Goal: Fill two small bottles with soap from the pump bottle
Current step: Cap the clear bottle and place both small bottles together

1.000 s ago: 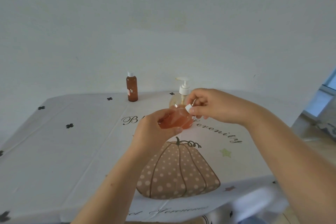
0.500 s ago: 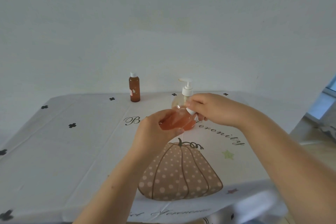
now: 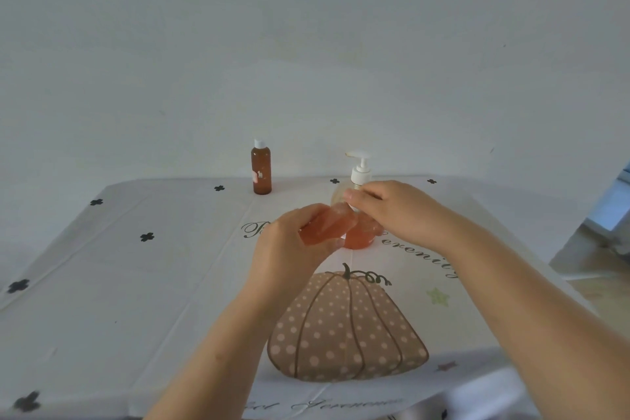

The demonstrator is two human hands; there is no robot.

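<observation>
Both hands share one small bottle (image 3: 324, 230): the left hand (image 3: 293, 242) wraps its tilted body to steady it, and the right hand (image 3: 399, 211) pinches its top, likely closing it. The pump bottle (image 3: 360, 174) stands just behind that grip.

Tabletop (image 3: 102, 300) covered by white cloth (image 3: 177, 276), pumpkin print (image 3: 347, 327) under the forearms. Pump bottle (image 3: 361, 235) upright just behind right hand (image 3: 402, 211). Capped small amber bottle (image 3: 261, 169) upright, well beyond left hand (image 3: 293, 245).

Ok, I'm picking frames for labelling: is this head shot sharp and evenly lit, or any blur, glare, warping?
Head view: soft even light, no glare or hard shadows; standing bottle and pump bottle sharp; held bottle in the left hand looks smeared; tablecloth blurs at near corners, far edge bows.
</observation>
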